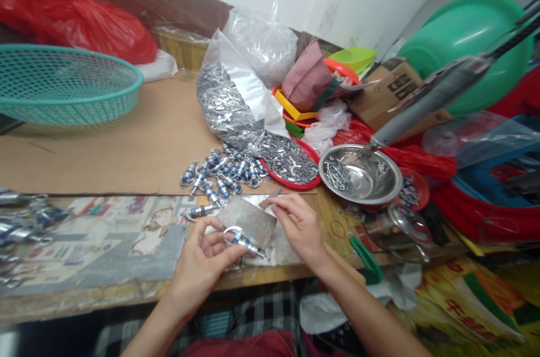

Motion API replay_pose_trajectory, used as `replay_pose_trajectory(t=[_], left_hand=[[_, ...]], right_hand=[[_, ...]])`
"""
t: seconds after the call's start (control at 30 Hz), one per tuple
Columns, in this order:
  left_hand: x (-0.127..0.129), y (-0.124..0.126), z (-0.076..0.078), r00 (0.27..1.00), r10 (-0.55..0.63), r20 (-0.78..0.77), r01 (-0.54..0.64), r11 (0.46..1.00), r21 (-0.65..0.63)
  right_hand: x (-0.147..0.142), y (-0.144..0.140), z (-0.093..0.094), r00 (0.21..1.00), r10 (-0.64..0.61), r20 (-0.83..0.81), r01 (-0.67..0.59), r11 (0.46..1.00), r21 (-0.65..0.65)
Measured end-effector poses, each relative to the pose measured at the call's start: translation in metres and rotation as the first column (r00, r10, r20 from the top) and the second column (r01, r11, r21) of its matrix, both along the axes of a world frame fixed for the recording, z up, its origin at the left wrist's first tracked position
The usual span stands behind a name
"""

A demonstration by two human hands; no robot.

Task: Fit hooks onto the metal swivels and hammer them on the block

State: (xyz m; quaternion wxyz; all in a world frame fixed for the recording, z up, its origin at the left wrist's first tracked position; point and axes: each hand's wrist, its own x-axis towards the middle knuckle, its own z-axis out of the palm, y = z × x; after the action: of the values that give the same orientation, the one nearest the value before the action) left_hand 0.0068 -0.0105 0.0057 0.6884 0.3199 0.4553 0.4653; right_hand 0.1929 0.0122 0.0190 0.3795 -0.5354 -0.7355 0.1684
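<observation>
Between the thumb and fingers of my left hand [205,253] is a small silver-and-blue metal cylinder with a ring [243,240], its narrow end tilted down to the right. A flat grey metal plate [251,221] lies just behind it on the bench. My right hand [300,227] pinches a small pointed metal tool [270,199] over the plate's right corner; its exact kind is too blurred to tell. Beyond the plate lies a pile of similar silver-and-blue cylinders [223,174].
A clear bag of small metal parts [228,104] spills onto a red tray [312,181]. To its right stand a steel bowl [388,177] with metal pins and a glass-lidded pot [407,227]. A turquoise basket [84,112] sits at left. A grey-handled tool [426,101] slants over the bowl.
</observation>
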Motion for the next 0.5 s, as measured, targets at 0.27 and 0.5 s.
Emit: replay_pose_trajectory(t=[0.27,0.5], left_hand=[[0.002,-0.001,0.002,0.999,0.047,-0.017,-0.047,0.999,0.010],[0.001,-0.002,-0.002,1.000,0.016,-0.017,-0.015,1.000,0.021]], right_hand=[[0.056,-0.020,-0.011,0.919,-0.058,0.389,0.163,0.957,-0.241],[0.025,-0.053,0.041,0.952,0.166,0.256,-0.176,0.984,0.016]])
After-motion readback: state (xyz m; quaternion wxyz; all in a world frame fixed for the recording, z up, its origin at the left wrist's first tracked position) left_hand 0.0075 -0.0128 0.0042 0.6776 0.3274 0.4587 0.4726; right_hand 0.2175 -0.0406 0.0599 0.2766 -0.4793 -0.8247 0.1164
